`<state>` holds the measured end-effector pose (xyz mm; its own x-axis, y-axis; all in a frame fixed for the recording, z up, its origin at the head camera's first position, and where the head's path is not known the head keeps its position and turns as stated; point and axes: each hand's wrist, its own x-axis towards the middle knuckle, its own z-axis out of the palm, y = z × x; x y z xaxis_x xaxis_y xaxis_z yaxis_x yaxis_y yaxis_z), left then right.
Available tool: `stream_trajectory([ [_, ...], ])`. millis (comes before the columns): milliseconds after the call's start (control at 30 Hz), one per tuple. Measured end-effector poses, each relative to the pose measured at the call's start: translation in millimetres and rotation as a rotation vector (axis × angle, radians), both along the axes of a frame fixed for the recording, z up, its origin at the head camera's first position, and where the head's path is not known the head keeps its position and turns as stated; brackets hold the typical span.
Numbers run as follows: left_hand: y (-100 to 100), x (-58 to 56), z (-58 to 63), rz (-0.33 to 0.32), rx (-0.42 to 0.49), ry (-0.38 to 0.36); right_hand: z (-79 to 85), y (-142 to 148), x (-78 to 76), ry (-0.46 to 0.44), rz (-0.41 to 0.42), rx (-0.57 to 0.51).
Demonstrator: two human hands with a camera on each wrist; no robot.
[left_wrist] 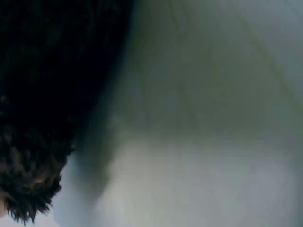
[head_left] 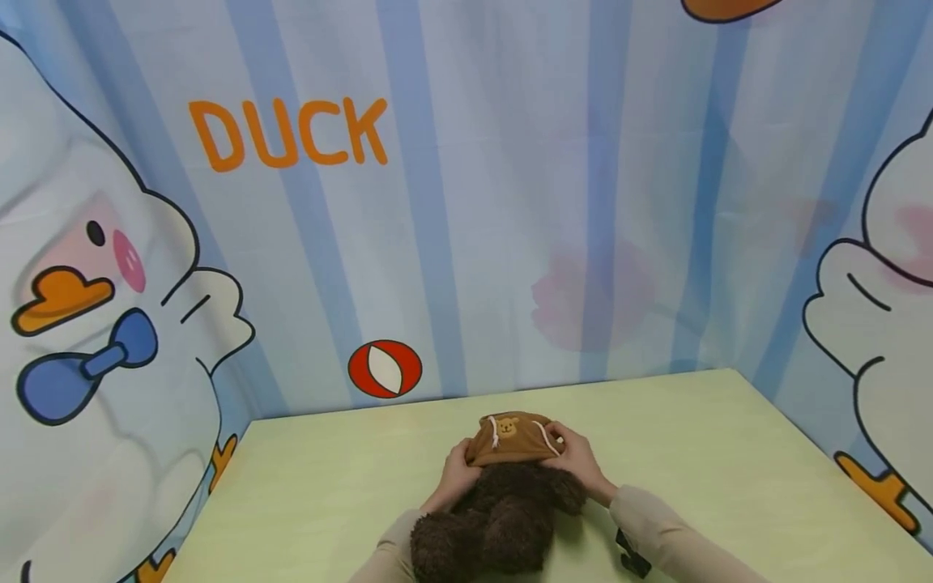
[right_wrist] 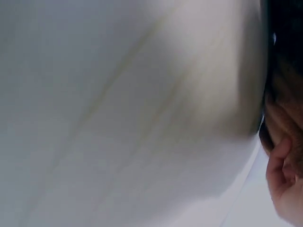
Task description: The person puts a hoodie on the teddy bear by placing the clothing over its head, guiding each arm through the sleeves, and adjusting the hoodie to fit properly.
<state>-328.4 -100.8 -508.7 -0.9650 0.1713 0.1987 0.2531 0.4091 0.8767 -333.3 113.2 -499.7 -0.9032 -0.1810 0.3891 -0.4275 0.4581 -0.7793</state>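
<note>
A dark brown plush toy (head_left: pixel 513 518) with curly fur lies on the table, its lower part toward me. At its far end is a small brown hoodie (head_left: pixel 510 441) with a bear face and white drawstrings, which hides that end of the toy. My left hand (head_left: pixel 455 476) grips the garment's left edge. On the opposite side, my right hand (head_left: pixel 581 463) pinches its right edge near a drawstring. The right wrist view catches curled fingers of the right hand (right_wrist: pixel 284 187) against brown cloth (right_wrist: pixel 286 113). Dark fur (left_wrist: pixel 33 175) and a blurred pale surface fill the left wrist view.
The pale yellow-green table (head_left: pixel 313 486) extends to both sides. Beside my right sleeve lies a small black object (head_left: pixel 632 555), partly hidden. A striped curtain (head_left: pixel 503 202) with duck drawings hangs behind the table and along its sides.
</note>
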Motion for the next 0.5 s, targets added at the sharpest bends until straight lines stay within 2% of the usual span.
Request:
stream_trajectory([
  [67, 1, 0.5, 1.6, 0.026, 0.009, 0.018, 0.4, -5, 1.6, -0.015, -0.031, -0.025],
  [167, 6, 1.3, 4.3, 0.065, 0.008, 0.047, -0.3, -10, 4.7, -0.048, -0.128, -0.064],
  [300, 15, 4.3, 4.6, 0.124, -0.005, 0.011, -1.1, -14, 9.3, -0.062, -0.270, -0.089],
  [400, 18, 7.2, 3.0, 0.160, 0.000, -0.023, -1.0, -14, 10.6, -0.052, -0.301, -0.069],
  [500, 18, 9.4, 2.9, 0.183, 0.029, -0.019, 1.4, -11, 8.1, -0.060, -0.257, -0.044],
])
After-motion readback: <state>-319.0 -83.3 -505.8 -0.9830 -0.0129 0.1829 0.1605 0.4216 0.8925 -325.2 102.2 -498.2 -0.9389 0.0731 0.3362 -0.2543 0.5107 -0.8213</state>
